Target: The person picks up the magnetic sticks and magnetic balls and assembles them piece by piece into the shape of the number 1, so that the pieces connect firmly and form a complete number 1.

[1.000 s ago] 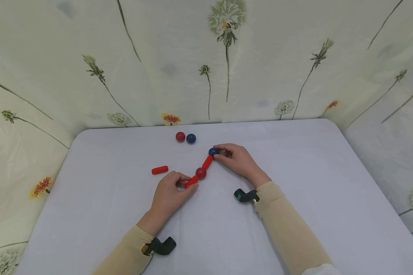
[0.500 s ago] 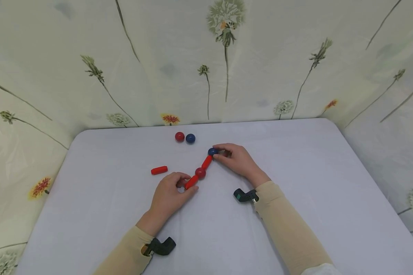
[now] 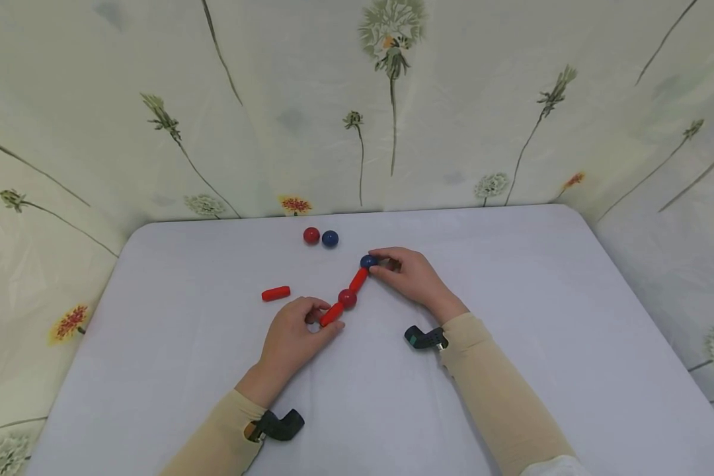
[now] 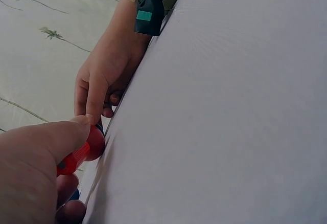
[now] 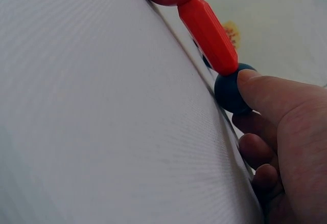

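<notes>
One pale backdrop (image 3: 262, 139) printed with dandelions and small orange-red flowers rises behind and beside a white table (image 3: 512, 344) with rounded far corners. Two long beige sleeves (image 3: 500, 390) reach in over it from the near side, and beyond their cuffs my bare left grip (image 3: 288, 337) and right grip (image 3: 412, 276) turn toward each other. A black wrist device (image 3: 282, 426) juts inward at each cuff. Of three red, faceted rods, the near rod (image 3: 332, 314) is pinched between thumb and fingers of my left grip; the far rod (image 3: 359, 281) runs almost in line with it, slanting away to the right; the loose rod (image 3: 276, 293) lies apart, beyond and left of my left grip. A glossy red ball (image 3: 348, 299) sits between the near rod and the far rod, touching both. At the other end of the far rod, touching it, is a glossy dark blue ball (image 3: 367, 262), which my right grip pinches with thumb and finger. A loose red ball (image 3: 311, 235) and loose dark blue ball (image 3: 330, 238) rest side by side near the table's far edge.
</notes>
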Demonstrator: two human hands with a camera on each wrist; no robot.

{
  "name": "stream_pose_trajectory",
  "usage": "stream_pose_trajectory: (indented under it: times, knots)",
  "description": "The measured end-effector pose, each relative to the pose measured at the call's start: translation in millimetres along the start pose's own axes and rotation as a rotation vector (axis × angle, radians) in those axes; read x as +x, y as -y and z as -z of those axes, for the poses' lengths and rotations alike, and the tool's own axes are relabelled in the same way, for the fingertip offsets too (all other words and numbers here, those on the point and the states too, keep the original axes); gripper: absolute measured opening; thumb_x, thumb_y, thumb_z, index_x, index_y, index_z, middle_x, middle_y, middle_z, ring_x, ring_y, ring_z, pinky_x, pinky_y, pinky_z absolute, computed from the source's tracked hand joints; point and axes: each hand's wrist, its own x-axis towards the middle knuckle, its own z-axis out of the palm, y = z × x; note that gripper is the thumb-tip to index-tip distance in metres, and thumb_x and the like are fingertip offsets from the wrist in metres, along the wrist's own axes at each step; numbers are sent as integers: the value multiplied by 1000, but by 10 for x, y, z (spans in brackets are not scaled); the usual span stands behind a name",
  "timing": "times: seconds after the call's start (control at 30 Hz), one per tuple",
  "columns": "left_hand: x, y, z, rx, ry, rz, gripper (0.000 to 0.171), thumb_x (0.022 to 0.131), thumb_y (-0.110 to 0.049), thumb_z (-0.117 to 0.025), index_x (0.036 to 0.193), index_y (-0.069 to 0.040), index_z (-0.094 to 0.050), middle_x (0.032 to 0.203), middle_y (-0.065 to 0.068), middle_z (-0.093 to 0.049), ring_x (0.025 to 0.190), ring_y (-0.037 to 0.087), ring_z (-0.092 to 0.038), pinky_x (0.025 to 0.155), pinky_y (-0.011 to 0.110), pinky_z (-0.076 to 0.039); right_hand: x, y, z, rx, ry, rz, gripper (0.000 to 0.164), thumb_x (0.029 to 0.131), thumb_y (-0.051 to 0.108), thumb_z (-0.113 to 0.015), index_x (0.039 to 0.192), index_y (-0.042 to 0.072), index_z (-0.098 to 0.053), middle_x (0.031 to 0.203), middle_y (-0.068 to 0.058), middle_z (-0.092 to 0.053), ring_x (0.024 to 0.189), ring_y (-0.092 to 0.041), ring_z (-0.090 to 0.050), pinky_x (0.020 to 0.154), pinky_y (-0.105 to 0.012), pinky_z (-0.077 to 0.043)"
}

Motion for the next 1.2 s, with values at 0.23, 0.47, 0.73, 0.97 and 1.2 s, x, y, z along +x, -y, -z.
stream_pose_trajectory:
  times: [0.23,0.47,0.73,0.97,1.2]
  knots:
    - [6,0,-2,-9,-4,-17,43,78,-45,-82,109,-18,-68,86,-10,-58,78,8,-53,68,26,-49,7,-5,6,-11,-1,3,40,91,43,-70,128,27,-67,98,11,-65,83,-12,-57,74,-33,-50]
    - [3,13,10,-26,-18,-32,42,80,-47,-80,109,-19,-68,88,-10,-59,79,7,-55,69,26,-50,14,-15,3,-14,-1,-6,41,91,44,-69,129,28,-66,99,11,-65,84,-12,-57,74,-33,-50]
    - [9,11,23,-63,-33,4,40,88,-51,-69,113,-20,-66,92,-11,-58,83,9,-54,71,28,-50,10,-11,7,2,3,-11,42,91,45,-69,129,28,-66,97,10,-64,84,-13,-56,73,-33,-50]
    - [25,22,112,-152,-89,0,24,97,-34,-61,115,-18,-65,96,-11,-59,87,9,-55,70,31,-51,17,-35,2,2,-3,-1,41,91,45,-69,128,27,-67,98,11,-64,84,-13,-56,73,-33,-50]
    - [84,93,226,-168,-141,-29,18,98,-18,-58,113,-13,-66,98,-8,-62,89,9,-56,76,34,-50,20,-45,1,-1,-9,10,41,91,45,-69,127,28,-67,96,12,-64,82,-11,-56,72,-32,-50]
